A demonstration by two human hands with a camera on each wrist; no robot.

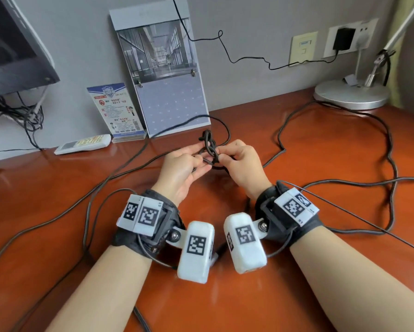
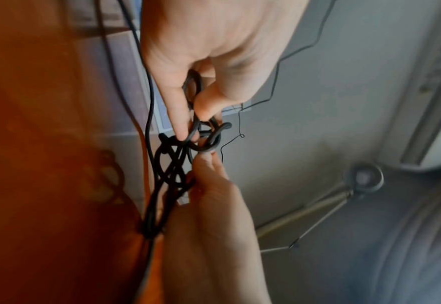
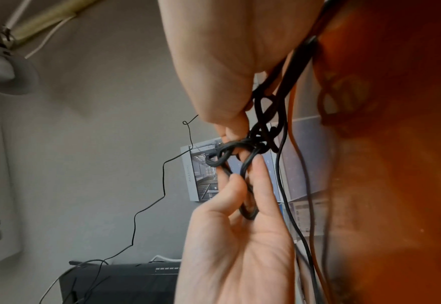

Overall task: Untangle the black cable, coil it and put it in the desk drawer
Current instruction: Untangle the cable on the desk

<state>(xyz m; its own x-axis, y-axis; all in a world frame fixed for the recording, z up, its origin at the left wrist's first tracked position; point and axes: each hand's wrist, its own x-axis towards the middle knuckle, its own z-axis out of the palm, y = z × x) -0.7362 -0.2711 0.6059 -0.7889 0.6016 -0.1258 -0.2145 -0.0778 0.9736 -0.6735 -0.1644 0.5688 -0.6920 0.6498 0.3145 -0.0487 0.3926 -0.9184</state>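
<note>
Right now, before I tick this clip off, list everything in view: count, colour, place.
black cable: one, black, sprawled in loops over the desk, its knot lifted between both hands
desk: one, reddish-brown wood
calendar: one, grey with a building photo, leaning on the wall
info card: one, blue and white, left of the calendar
remote control: one, white, back left on the desk
desk lamp: one, silver, back right
power adapter: one, black, plugged into the wall socket; thin black wire runs left
monitor: one, dark, far left
left hand: pinches a loop of the knot
right hand: pinches the knot
</note>
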